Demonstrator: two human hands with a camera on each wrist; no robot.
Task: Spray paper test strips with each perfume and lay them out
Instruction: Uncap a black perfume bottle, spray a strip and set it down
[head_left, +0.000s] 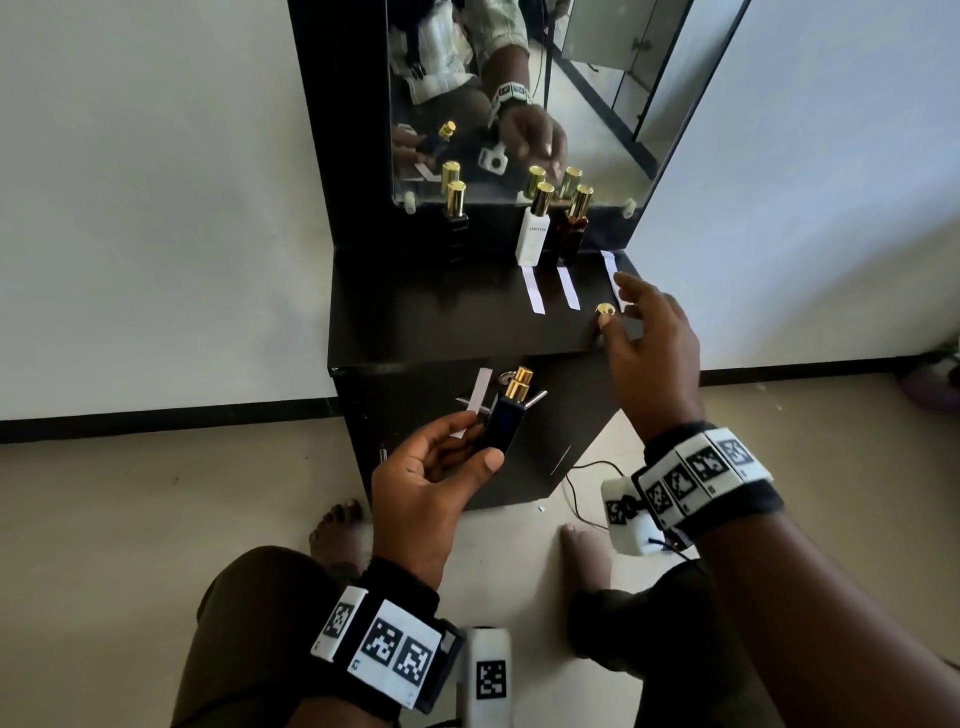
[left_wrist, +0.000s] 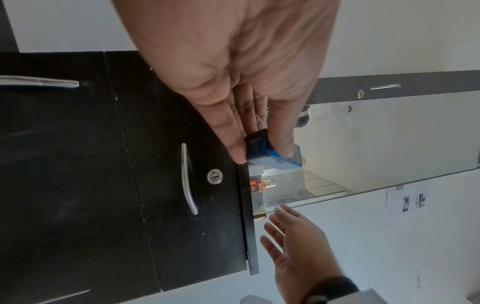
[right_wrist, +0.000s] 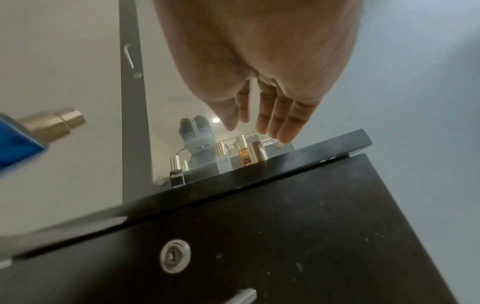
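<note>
My left hand (head_left: 480, 441) grips a dark blue perfume bottle (head_left: 503, 423) with its gold sprayer bare, in front of the cabinet door. A white paper strip (head_left: 477, 400) is tucked between the same fingers, beside the bottle. The left wrist view shows the bottle's base (left_wrist: 259, 146) pinched between thumb and fingers. My right hand (head_left: 621, 304) is open with fingers spread just over a gold cap (head_left: 605, 310) that stands near the top's right front edge; its thumb tip is right by the cap. Three strips (head_left: 534, 288) (head_left: 569, 287) (head_left: 611, 273) lie on the black cabinet top (head_left: 441, 317).
A black bottle (head_left: 455, 218), a white one (head_left: 534, 234) and an amber one (head_left: 574, 228), all gold-capped, stand at the back against a mirror (head_left: 597, 104). The cabinet door has a lock and metal handle (left_wrist: 188, 181). A cable (head_left: 576, 483) lies on the floor by my bare feet.
</note>
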